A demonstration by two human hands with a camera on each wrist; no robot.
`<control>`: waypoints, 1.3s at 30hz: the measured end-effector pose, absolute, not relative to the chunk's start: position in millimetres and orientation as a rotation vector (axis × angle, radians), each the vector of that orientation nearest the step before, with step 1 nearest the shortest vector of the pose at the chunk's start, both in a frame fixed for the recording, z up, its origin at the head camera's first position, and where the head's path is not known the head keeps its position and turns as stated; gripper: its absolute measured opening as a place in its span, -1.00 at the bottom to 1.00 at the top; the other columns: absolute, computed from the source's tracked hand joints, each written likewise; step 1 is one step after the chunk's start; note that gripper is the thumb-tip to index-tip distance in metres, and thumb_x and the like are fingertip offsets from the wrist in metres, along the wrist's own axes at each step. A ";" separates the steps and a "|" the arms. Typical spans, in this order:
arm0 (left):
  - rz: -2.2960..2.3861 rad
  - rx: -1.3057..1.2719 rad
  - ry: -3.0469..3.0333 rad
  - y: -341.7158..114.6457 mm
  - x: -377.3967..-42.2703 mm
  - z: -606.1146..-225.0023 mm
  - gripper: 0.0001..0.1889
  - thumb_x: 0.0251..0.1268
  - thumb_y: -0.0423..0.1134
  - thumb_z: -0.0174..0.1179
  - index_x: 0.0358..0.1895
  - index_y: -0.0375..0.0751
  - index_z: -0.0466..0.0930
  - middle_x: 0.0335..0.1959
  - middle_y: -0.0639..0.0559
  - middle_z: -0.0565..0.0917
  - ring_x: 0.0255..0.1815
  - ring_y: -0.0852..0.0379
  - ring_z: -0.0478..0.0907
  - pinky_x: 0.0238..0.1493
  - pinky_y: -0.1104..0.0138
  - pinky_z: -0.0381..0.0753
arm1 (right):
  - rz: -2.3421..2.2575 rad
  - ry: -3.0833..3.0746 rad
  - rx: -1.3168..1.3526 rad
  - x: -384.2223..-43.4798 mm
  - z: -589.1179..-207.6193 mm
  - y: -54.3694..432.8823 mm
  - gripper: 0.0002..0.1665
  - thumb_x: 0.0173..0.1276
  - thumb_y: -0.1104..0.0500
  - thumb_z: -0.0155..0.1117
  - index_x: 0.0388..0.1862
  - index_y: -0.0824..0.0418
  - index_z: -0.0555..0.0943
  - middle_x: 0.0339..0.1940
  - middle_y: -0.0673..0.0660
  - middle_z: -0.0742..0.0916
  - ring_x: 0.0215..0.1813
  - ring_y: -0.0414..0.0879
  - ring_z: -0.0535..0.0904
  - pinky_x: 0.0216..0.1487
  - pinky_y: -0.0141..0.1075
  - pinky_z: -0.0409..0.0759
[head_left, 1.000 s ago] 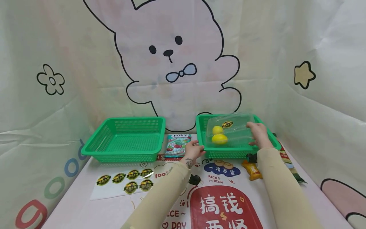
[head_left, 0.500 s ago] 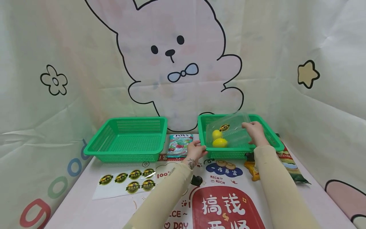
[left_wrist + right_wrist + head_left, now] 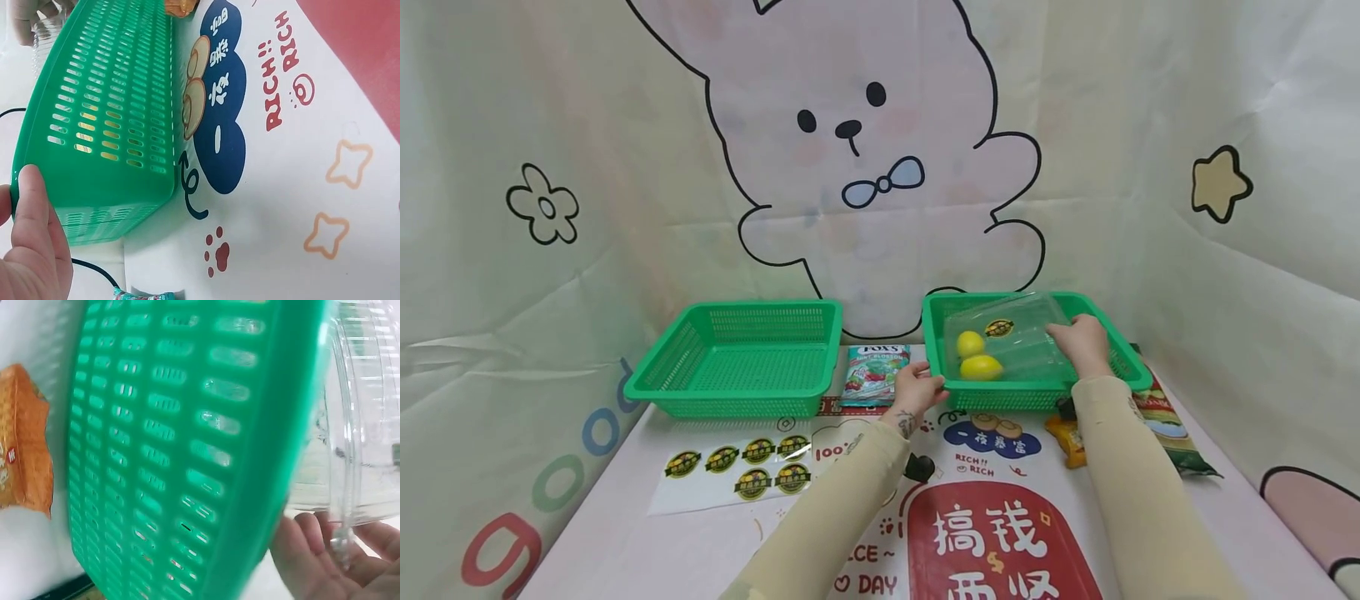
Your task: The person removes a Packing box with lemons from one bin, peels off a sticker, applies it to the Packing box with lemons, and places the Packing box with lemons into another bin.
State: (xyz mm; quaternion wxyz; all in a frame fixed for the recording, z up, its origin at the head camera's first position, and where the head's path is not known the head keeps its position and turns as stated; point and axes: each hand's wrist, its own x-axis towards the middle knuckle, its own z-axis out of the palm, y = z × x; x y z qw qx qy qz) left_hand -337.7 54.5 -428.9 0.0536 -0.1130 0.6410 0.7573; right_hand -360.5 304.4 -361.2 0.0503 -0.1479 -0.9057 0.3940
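Note:
At the right green basket, my left hand grips the front left corner of the rim. The left wrist view shows my left fingers against the basket's outer wall. My right hand holds the right edge of a clear plastic clamshell box with a black and gold sticker on it. The box lies tilted within the basket. Two lemons show at the box's left end; whether they lie inside it or under it I cannot tell. The right wrist view has the right fingers at the box's edge.
Another green basket stands at the left. Between the baskets lies a teal Fox's candy bag. A sheet of stickers is at front left. Near my right sleeve are an orange packet and a green and red bag.
The clear box's right end has been tipped and then lowered a little, with my right hand still on it. My left hand stays on the basket rim. The view has shifted slightly.

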 end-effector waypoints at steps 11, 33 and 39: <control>2.297 -0.353 1.962 54.2 -333.1 -427.8 -0.54 0.21 -0.47 0.14 0.21 -0.31 0.36 -0.08 -0.20 0.55 -0.34 0.11 0.62 -0.33 0.40 0.65 | 0.963 -2.914 -0.428 -358.5 -363.8 309.4 -0.32 0.40 0.12 -0.21 0.39 0.49 0.05 0.29 0.52 0.30 -0.30 0.13 0.36 -0.38 -0.14 0.34; 1.847 0.226 2.724 12.6 -304.5 -432.1 -0.52 0.23 -0.15 0.07 0.22 -0.21 0.36 -0.09 -0.15 0.52 -0.33 0.11 0.51 -0.37 0.35 0.51 | 1.268 -2.625 -0.255 -346.8 -346.0 264.4 -0.32 0.42 0.00 -0.19 0.42 0.31 0.11 0.30 0.39 0.37 0.19 0.27 0.35 0.03 0.08 0.45; 1.298 0.665 3.219 -36.7 -288.5 -415.3 -0.60 0.25 -0.15 0.11 0.10 -0.27 0.48 -0.06 -0.16 0.59 -0.08 -0.03 0.55 -0.10 0.16 0.57 | 1.071 -2.671 -0.109 -331.1 -353.0 244.0 -0.32 0.41 -0.04 -0.12 0.39 0.31 0.17 0.32 0.39 0.36 0.21 0.31 0.35 0.04 0.14 0.44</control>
